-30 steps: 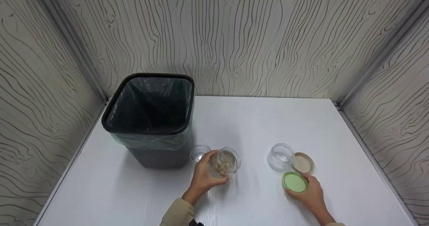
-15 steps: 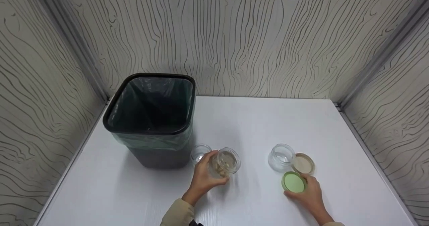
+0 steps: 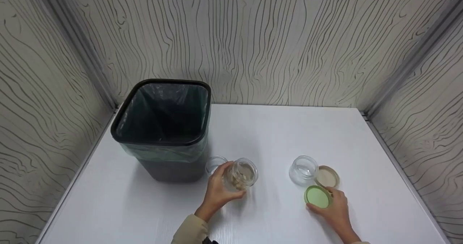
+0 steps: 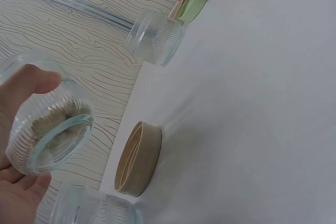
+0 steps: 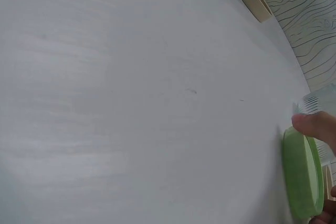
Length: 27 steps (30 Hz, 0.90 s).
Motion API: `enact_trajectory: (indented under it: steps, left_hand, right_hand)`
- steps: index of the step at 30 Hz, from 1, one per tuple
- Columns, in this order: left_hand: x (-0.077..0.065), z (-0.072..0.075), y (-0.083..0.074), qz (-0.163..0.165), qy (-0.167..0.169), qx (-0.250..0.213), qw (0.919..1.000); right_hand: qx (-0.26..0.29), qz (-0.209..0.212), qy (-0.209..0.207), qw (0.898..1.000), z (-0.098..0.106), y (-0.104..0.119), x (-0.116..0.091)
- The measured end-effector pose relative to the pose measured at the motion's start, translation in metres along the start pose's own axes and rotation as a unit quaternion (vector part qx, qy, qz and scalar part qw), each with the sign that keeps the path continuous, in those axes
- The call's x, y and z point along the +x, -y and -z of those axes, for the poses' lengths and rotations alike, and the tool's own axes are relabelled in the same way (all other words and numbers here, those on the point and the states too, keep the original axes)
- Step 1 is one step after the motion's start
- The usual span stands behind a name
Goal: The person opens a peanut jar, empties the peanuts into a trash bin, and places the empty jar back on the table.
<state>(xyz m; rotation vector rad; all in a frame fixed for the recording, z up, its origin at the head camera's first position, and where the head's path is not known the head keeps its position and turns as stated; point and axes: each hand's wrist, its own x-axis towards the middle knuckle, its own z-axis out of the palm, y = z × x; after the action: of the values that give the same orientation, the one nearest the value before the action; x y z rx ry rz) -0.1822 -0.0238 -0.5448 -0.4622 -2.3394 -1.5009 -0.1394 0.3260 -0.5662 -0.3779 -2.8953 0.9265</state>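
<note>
In the head view my left hand grips a clear glass jar tilted with its open mouth toward the right. Pale brownish pieces lie inside that jar, also visible through its ribbed wall in the left wrist view. Below it, a beige lid rests on the table, hidden in the head view. A second glass jar stands just behind the left fingers. My right hand holds a light green lid by its rim, low at the table, with thumb and fingers on opposite sides.
A dark bin with a green liner stands at the left, close to the second jar. Beyond the right hand are a third glass jar and another beige lid. Wood-patterned panels enclose the white table.
My left hand has shifted very slightly left with the tilted jar. The right hand and green lid have barely moved.
</note>
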Motion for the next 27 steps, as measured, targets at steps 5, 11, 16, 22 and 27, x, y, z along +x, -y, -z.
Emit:
enact_trajectory:
  steps: [5, 11, 16, 22, 27]
  left_hand:
    - [0.001, 0.003, -0.001, 0.005, -0.002, 0.001, 1.0]
    - [0.002, 0.008, -0.003, 0.005, -0.003, 0.002, 1.0]
    - [0.0, 0.012, -0.004, 0.009, -0.005, 0.005, 0.9999]
    - [0.0, 0.017, -0.007, 0.017, -0.013, 0.002, 0.9998]
    - [0.005, 0.023, -0.013, -0.003, -0.02, 0.006, 0.9998]
  right_hand:
    - [-0.001, 0.017, -0.04, 0.999, 0.001, 0.006, -0.001]
    - [0.006, 0.028, -0.079, 0.996, 0.002, 0.017, -0.002]
    - [0.033, 0.072, -0.153, 0.985, 0.0, 0.027, -0.004]
    - [0.051, 0.131, -0.222, 0.965, -0.008, 0.035, -0.004]
    - [0.074, 0.184, -0.238, 0.951, -0.015, 0.046, -0.001]
